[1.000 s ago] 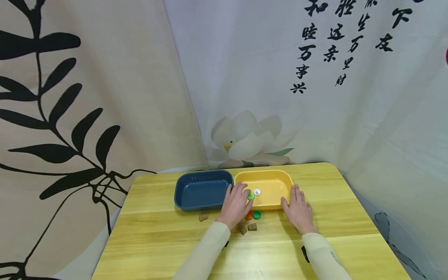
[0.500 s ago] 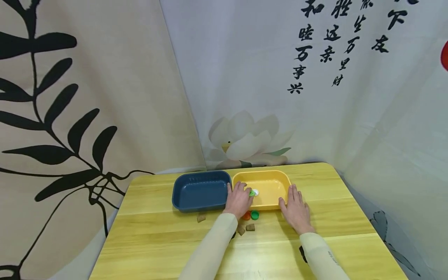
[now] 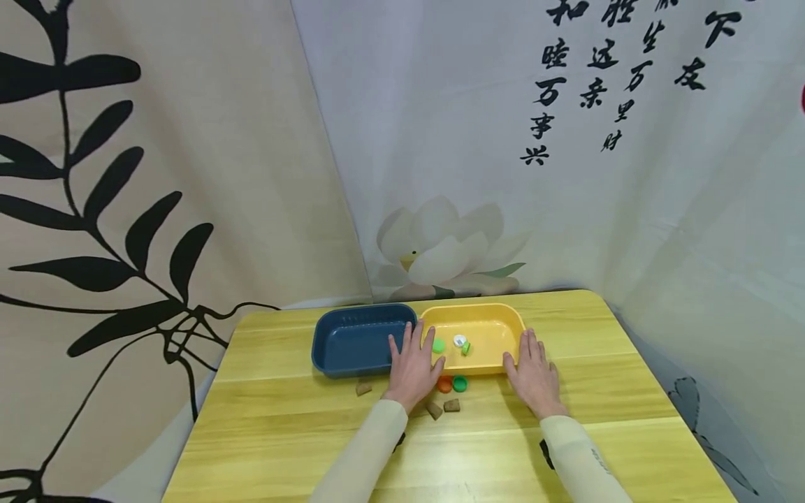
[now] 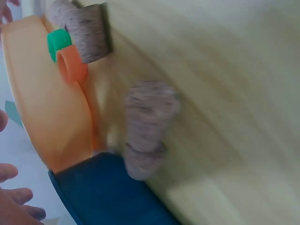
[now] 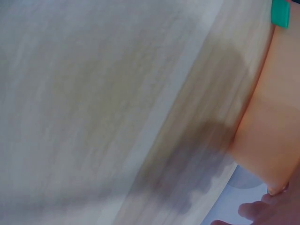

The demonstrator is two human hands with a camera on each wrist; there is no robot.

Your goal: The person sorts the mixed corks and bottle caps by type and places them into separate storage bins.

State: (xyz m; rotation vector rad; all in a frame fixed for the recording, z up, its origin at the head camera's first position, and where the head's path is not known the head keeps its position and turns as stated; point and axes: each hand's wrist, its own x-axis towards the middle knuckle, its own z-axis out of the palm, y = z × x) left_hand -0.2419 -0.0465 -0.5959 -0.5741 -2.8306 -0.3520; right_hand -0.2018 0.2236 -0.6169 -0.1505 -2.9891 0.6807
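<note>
My left hand (image 3: 414,368) hovers with spread fingers where the blue tray (image 3: 365,342) meets the yellow tray (image 3: 497,339). It holds nothing. Inside the yellow tray lie a white bottle cap (image 3: 460,340), a light green cap (image 3: 438,346) near my left fingers, and a small light green piece (image 3: 466,348) beside the white one. My right hand (image 3: 537,377) rests at the yellow tray's near right corner, fingers extended. Against that tray's front wall sit an orange cap (image 4: 71,64) and a darker green cap (image 4: 58,43).
Brown cork-like pieces lie on the wooden table (image 3: 490,454): one cork (image 3: 363,387) before the blue tray, another cork (image 3: 452,405) and a cork (image 3: 434,410) near my left wrist. A printed curtain (image 3: 629,230) hangs behind the table.
My left hand has let go of the small light green piece in the yellow tray, drawn back left and spread its fingers. My right hand stays at the tray's corner.
</note>
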